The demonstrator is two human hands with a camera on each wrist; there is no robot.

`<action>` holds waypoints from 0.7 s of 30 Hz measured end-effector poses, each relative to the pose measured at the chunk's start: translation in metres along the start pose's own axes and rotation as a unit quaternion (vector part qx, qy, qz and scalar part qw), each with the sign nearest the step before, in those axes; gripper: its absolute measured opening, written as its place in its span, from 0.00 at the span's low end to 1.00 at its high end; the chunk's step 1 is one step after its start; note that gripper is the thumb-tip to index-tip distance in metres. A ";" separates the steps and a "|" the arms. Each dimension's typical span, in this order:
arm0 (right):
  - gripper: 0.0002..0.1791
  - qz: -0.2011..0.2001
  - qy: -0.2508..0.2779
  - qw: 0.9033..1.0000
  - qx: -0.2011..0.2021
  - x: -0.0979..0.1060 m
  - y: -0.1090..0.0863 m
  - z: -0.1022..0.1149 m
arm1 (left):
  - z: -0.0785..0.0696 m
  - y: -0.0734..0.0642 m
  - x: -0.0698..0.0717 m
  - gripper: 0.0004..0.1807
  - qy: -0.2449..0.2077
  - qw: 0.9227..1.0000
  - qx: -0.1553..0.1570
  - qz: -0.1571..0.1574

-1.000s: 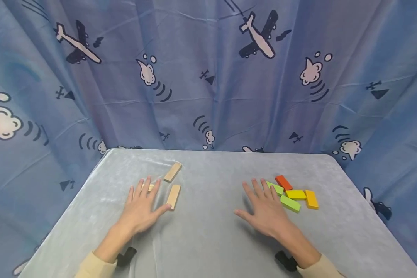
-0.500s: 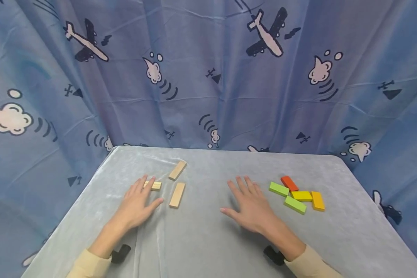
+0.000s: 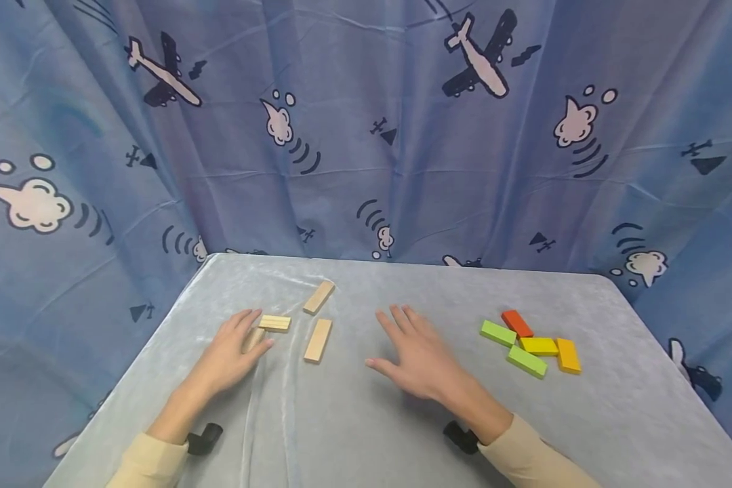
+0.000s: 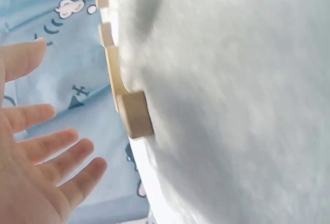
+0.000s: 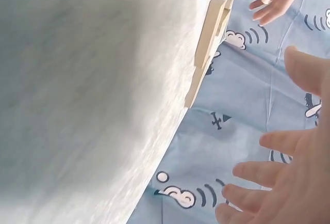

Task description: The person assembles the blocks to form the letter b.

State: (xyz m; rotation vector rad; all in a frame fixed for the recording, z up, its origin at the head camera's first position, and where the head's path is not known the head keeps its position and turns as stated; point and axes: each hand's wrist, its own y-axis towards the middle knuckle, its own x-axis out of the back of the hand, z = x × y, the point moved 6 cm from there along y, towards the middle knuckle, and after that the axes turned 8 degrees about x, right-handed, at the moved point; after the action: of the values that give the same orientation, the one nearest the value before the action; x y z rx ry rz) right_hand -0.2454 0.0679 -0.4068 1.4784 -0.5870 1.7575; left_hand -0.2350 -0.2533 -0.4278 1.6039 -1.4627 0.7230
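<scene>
Grey velvety cloth covers the table (image 3: 354,434). The right hand (image 3: 417,356) hovers flat over it, fingers spread wide, holding nothing; a plain wooden block (image 3: 318,340) lies just beyond its thumb. The left hand (image 3: 228,352) rests relaxed and flat, fingers loosely together, with a small wooden block (image 3: 274,322) just past its fingertips and another (image 3: 255,337) partly under them.
</scene>
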 end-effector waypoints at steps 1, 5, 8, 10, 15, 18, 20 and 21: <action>0.48 -0.001 0.003 1.000 0.004 0.000 0.002 0.002 | 0.003 0.000 0.000 0.37 -0.003 1.000 0.003 0.002; 0.47 -0.004 0.017 1.000 0.015 -0.001 0.012 0.011 | 0.013 0.001 0.000 0.34 -0.019 1.000 0.006 0.002; 0.47 -0.002 0.026 0.999 0.020 -0.002 0.019 0.016 | 0.019 0.003 0.000 0.33 -0.032 0.999 0.007 0.007; 0.46 0.002 0.035 0.999 0.024 -0.002 0.023 0.019 | 0.023 0.005 -0.002 0.33 -0.041 0.999 0.013 0.020; 0.45 0.003 0.058 0.998 0.037 -0.004 0.033 0.028 | 0.032 0.008 -0.007 0.35 -0.061 0.996 0.032 0.055; 0.44 0.002 0.068 0.997 0.045 -0.005 0.038 0.032 | 0.037 0.010 -0.009 0.38 -0.080 0.993 0.043 0.072; 0.43 0.000 0.072 0.996 0.051 -0.006 0.042 0.035 | 0.039 0.011 -0.010 0.38 -0.087 0.992 0.049 0.082; 0.43 -0.002 0.073 0.996 0.054 -0.006 0.044 0.036 | 0.040 0.011 -0.010 0.39 -0.090 0.991 0.051 0.086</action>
State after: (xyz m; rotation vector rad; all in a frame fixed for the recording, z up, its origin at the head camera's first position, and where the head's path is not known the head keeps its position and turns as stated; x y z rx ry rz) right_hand -0.2571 0.0123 -0.3992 1.4059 -0.4204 1.9019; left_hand -0.2523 -0.2829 -0.4535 1.6699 -1.7364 0.7756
